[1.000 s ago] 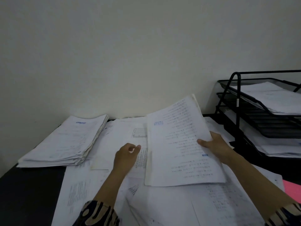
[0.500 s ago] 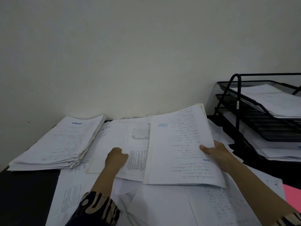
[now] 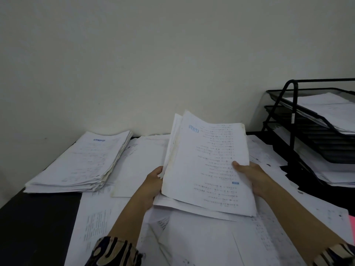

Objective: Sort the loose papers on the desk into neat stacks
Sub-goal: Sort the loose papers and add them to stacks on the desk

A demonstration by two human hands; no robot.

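Nearest the camera, two patterned sleeves frame the bottom edge, and loose papers lie scattered and overlapping across the dark desk, with a sliver of pink sheet at the right border. Above these, both hands hold up a bundle of papers, tilted so its far edge rises off the desk. The left hand grips the bundle's left edge, fingers curled behind the sheets; the right hand grips the right edge, thumb pressed on the printed top page and fingers hidden beneath. The top page carries lines of small text and a blue stamp near its far end, too blurred to read. Farther back on the left, a thick, fairly tidy stack sits on the desk, its top sheet stamped "APPROVED" in blue. More loose sheets lie between that stack and the held bundle. At the far right stands a black wire tray rack with papers in its tiers, against a plain pale wall.
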